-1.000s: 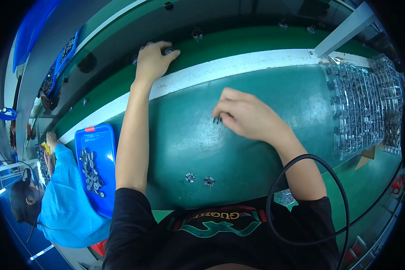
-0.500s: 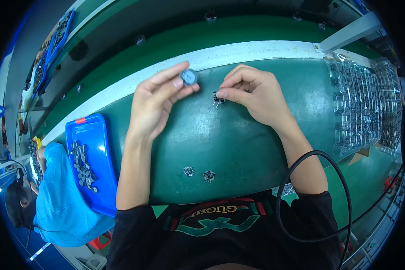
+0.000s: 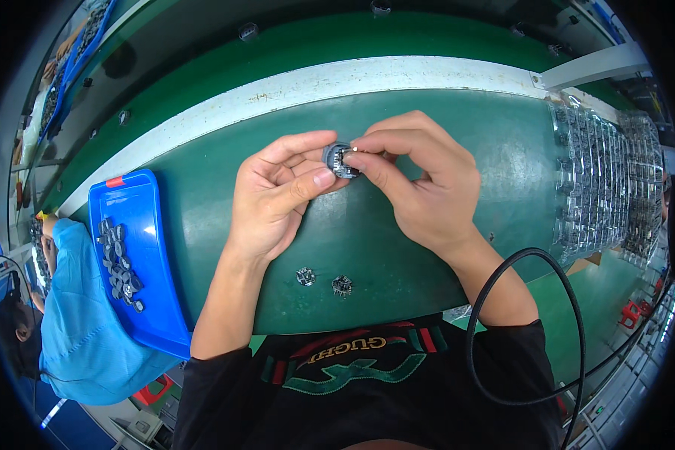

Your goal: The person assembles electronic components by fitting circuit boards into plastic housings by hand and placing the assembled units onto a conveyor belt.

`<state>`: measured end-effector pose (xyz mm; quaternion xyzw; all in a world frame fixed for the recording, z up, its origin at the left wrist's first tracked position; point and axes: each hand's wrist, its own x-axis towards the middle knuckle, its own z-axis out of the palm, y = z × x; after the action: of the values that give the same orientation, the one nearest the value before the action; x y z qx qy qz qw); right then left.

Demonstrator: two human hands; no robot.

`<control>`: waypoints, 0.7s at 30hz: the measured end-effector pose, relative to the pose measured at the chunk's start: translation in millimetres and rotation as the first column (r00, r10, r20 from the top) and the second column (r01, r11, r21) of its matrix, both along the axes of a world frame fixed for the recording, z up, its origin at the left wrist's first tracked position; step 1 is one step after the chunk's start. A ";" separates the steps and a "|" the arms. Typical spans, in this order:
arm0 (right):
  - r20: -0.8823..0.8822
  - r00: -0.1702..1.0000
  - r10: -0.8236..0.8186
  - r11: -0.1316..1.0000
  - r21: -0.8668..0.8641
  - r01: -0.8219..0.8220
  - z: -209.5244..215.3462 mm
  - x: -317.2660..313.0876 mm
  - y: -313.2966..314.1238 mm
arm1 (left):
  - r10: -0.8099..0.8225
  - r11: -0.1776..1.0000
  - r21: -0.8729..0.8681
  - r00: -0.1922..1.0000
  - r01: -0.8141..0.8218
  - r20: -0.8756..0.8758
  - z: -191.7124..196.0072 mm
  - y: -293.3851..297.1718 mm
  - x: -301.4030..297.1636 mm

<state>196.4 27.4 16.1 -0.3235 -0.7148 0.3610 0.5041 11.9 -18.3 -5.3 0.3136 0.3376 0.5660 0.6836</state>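
The small round grey part point(image 3: 340, 159) is mostly covered by the fingertips of both hands, so its face and what the right hand point(image 3: 420, 187) presses to it cannot be made out. The two tiny pieces point(image 3: 323, 281) on the counter point(image 3: 397, 262) are too small to identify. The blue tray point(image 3: 139, 262) holds dark parts, indistinct. The clear packs point(image 3: 607, 187) at right blur toward the rim.

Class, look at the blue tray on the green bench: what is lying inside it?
Inside the blue tray lies a loose heap of small dark round parts. Whatever sits beneath that heap is covered.
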 end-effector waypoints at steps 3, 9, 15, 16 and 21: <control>-0.015 0.999 -0.040 0.995 0.090 0.041 1.6 0.0 -2.1 | 0.002 1.000 -0.010 0.998 -0.001 0.060 7.2 -0.4 5.8; 0.007 0.998 -0.070 0.994 0.085 0.069 -3.2 -3.7 -0.6 | 0.004 1.000 0.018 1.000 -0.004 0.018 0.4 2.5 5.6; -0.036 0.992 -0.119 0.992 0.041 0.121 -6.3 -8.5 -6.4 | 0.044 0.999 0.014 0.997 -0.045 0.070 2.1 -0.9 10.2; -0.028 0.992 -0.120 0.989 0.088 0.122 -6.8 -8.8 -5.7 | 0.081 0.997 -0.025 0.990 -0.079 0.115 5.6 -1.6 11.6; 0.043 0.990 -0.132 0.953 0.281 0.115 -14.3 -6.9 2.5 | 0.090 0.996 -0.005 0.995 -0.091 -0.030 9.4 5.0 10.3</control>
<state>189.5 29.9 1.8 -0.3044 -0.7517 0.2149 0.5441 22.1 -13.2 4.2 0.3043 0.3633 0.5906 0.6532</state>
